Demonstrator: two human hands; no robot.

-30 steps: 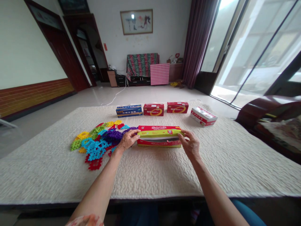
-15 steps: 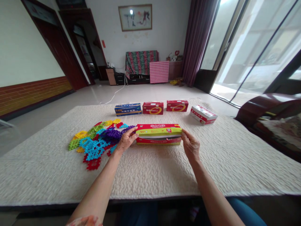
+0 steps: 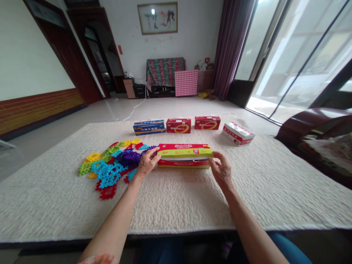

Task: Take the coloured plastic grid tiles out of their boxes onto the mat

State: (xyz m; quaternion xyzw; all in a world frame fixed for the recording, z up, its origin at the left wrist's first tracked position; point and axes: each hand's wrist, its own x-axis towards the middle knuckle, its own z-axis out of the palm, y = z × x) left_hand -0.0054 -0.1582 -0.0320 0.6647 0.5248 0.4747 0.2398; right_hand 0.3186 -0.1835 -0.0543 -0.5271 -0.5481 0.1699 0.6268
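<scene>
A long red and yellow-green carton [image 3: 184, 154] lies crosswise on the quilted cloth in front of me. Its lid sits nearly down, and a thin pale gap runs along the front edge. At the carton's left end, my left hand [image 3: 147, 162] grips the lid corner between thumb and fingers. My right hand [image 3: 222, 170] holds the opposite end, thumb at the front corner and the other fingers at the side. What is inside the carton is hidden.
Left of the carton is a heap of colourful plastic lattice pieces [image 3: 110, 172]. Farther back stand a blue box [image 3: 149, 128], two red boxes [image 3: 178, 126] [image 3: 207, 123] and a white-and-red box [image 3: 238, 134]. All rest on the cream quilted cloth [image 3: 170, 205].
The carton has shifted slightly left. My right thumb has moved down and inward at the right front corner, and the dark opening under the lid there has narrowed.
</scene>
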